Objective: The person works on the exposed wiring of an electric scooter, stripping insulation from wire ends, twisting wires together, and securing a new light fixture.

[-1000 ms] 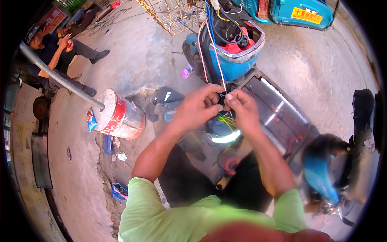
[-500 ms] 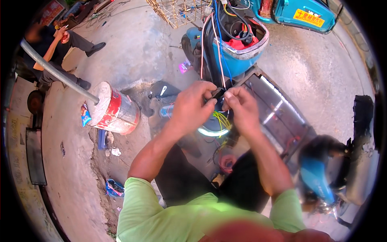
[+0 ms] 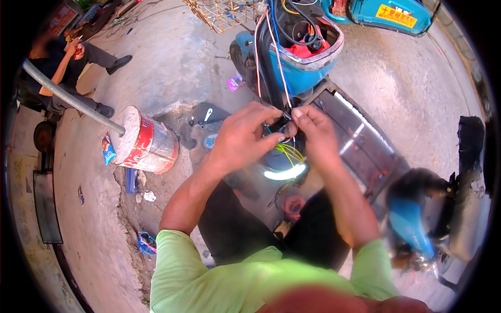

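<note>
My left hand point(image 3: 245, 136) pinches a small black connector point(image 3: 281, 123) between thumb and fingers, in front of my knees. Close against it, my right hand point(image 3: 314, 130) is closed at the thumb and fingertips, where thin wires meet the connector; its exact hold is partly hidden. Pink-white wires point(image 3: 278, 57) and a blue wire point(image 3: 284, 78) run down to this spot from a blue scooter body point(image 3: 308, 73). Yellow-green wires point(image 3: 288, 152) hang below the connector, above a bright curved reflective strip point(image 3: 285, 172).
A concrete-filled bucket point(image 3: 151, 141) holding a metal pole stands at the left. Flat dark panels point(image 3: 360, 138) lie right of my hands. Blue scooter parts point(image 3: 409, 224) are at the lower right. A seated person point(image 3: 68, 62) is at the upper left. A wire basket point(image 3: 222, 13) stands ahead.
The connector now shows more plainly between my hands, and my left fingers have spread a little around it. My right hand remains close to it. The whole view has shifted slightly.
</note>
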`<state>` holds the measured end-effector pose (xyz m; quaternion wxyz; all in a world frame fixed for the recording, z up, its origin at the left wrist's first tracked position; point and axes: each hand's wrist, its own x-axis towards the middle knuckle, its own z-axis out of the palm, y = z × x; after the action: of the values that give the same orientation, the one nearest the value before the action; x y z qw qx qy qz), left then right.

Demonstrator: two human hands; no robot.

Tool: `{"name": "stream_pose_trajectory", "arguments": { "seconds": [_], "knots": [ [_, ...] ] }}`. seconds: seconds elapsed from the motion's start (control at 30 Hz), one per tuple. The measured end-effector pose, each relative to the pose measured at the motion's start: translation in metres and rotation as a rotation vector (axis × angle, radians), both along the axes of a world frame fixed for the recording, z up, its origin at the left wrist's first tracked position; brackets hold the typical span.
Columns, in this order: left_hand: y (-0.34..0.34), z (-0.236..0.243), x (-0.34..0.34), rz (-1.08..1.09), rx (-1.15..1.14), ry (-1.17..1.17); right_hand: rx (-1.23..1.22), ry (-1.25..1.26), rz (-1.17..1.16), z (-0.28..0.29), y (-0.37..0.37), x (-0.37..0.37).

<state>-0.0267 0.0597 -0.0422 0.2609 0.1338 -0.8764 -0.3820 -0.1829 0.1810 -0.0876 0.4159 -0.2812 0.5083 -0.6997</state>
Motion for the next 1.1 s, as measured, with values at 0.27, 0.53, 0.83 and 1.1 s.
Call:
{"name": "stream_pose_trajectory", "arguments": {
  "seconds": [0.27, 0.53, 0.83, 1.1],
  "knots": [
    [0.005, -0.002, -0.003, 0.076, -0.106, 0.134, -0.083, -0.137, 0.039, -0.002, 0.0, 0.001],
    [-0.003, 0.01, 0.008, -0.017, -0.129, 0.157, -0.018, -0.133, 0.105, 0.001, 0.0, -0.006],
    [-0.017, 0.017, 0.012, -0.083, -0.446, 0.17, -0.027, -0.348, 0.308, 0.011, -0.008, -0.013],
    [-0.008, 0.012, 0.01, -0.07, -0.313, 0.141, 0.017, -0.119, 0.081, 0.003, 0.003, -0.003]
  ]
}}
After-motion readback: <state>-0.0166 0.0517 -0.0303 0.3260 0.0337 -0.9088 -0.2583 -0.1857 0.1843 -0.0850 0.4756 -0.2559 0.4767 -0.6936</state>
